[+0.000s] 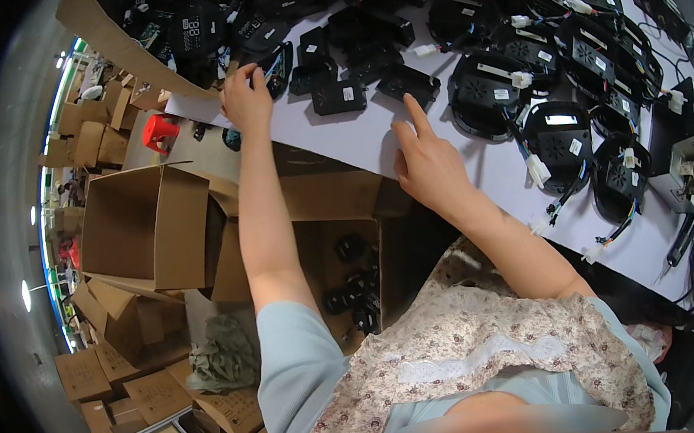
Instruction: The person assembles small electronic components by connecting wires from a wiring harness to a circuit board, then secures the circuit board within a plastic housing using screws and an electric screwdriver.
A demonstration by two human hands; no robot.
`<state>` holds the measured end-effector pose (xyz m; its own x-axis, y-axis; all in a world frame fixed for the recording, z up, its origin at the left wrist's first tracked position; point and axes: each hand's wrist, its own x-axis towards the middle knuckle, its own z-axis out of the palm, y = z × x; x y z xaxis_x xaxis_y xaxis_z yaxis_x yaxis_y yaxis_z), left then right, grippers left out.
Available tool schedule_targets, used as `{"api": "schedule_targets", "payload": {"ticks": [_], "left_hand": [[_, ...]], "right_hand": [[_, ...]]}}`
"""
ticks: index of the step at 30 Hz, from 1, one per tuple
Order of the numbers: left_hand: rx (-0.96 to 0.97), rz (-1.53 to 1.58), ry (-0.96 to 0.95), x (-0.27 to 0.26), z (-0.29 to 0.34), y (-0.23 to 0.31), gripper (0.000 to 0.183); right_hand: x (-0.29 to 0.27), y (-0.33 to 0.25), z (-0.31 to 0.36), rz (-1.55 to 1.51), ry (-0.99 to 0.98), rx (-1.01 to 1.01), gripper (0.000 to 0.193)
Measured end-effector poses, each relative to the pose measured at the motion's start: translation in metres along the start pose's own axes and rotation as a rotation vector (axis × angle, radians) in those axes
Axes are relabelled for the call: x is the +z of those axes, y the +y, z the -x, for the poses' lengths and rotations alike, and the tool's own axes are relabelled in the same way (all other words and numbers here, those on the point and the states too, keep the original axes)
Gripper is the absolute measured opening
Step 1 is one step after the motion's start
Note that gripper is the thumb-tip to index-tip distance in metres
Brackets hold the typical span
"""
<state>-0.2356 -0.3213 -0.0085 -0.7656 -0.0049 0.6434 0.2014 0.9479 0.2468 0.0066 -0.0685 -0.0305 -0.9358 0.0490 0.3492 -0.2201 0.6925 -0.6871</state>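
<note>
At the table's left side, my left hand [247, 102] has its fingers curled against a black display unit [278, 71], whose inner circuit board and wires show; the fingertips are partly hidden. My right hand [432, 160] is over the front part of the table with its index finger stretched out. That fingertip meets the near edge of a small black box-shaped housing [409, 83]. Between the hands lies another black housing [339, 97] with a white label, among several similar ones. Nothing shows in the right hand.
Several round black units [481, 95] with cables and white connectors cover the table's right side. A cardboard box [131, 58] full of display units stands at the far left. Below the table edge sits an open carton [343, 259] holding dark parts. A metal device [682, 159] is at right.
</note>
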Motion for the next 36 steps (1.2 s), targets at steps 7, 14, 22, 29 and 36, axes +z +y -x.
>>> {"api": "schedule_targets", "payload": {"ticks": [7,14,22,29,36], "left_hand": [[-0.234,-0.068,-0.418,0.022,-0.061,-0.002,0.073],[-0.038,-0.199,-0.599,0.034,-0.055,0.016,0.083],[0.205,0.056,0.013,-0.033,-0.004,0.01,0.025],[0.514,0.191,0.291,-0.105,0.121,0.058,0.029],[0.476,0.316,0.269,-0.093,0.191,0.1,0.037]], "right_hand": [[0.01,-0.001,0.006,0.09,0.052,-0.047,0.047],[0.001,-0.01,-0.007,-0.012,0.1,0.017,0.065],[0.026,-0.003,-0.007,0.276,0.118,-0.071,0.07],[0.018,0.008,0.0,0.18,0.134,-0.157,0.04],[0.0,0.014,0.013,0.217,0.073,-0.176,0.035]]}}
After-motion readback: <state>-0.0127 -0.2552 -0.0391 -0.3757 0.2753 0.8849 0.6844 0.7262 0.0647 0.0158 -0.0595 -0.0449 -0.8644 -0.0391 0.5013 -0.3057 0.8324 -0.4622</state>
